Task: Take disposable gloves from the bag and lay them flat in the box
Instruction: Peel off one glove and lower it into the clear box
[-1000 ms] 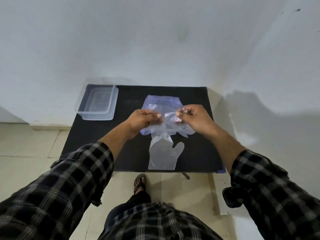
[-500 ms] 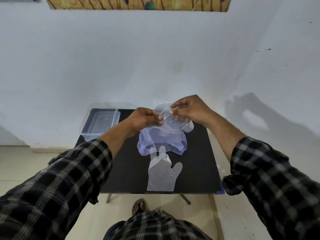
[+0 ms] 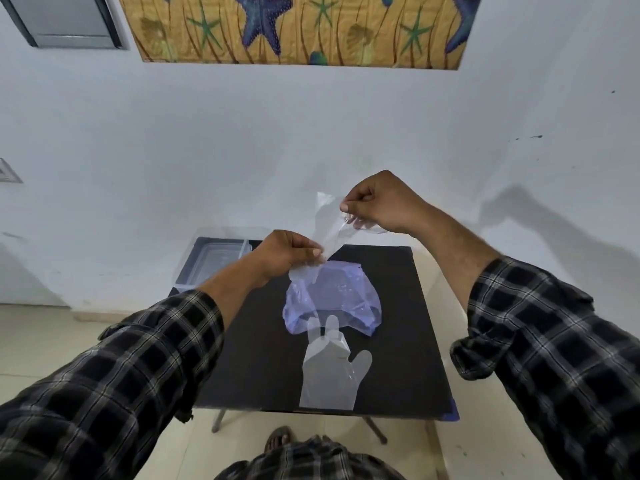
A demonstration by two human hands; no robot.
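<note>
both hands are raised above the desk (image 3: 408,341) and pinched on one clear glove (image 3: 329,226) stretched between them: the left hand (image 3: 287,254) grips its lower end just over the bag (image 3: 332,299), the right hand (image 3: 377,202) holds the upper end higher and farther right. the bluish bag lies crumpled mid-desk, and a second glove (image 3: 330,372) lies flat in front of it, fingertips touching the bag's near edge. the clear box (image 3: 214,261) sits at the desk's far left corner, partly hidden by the left hand.
</note>
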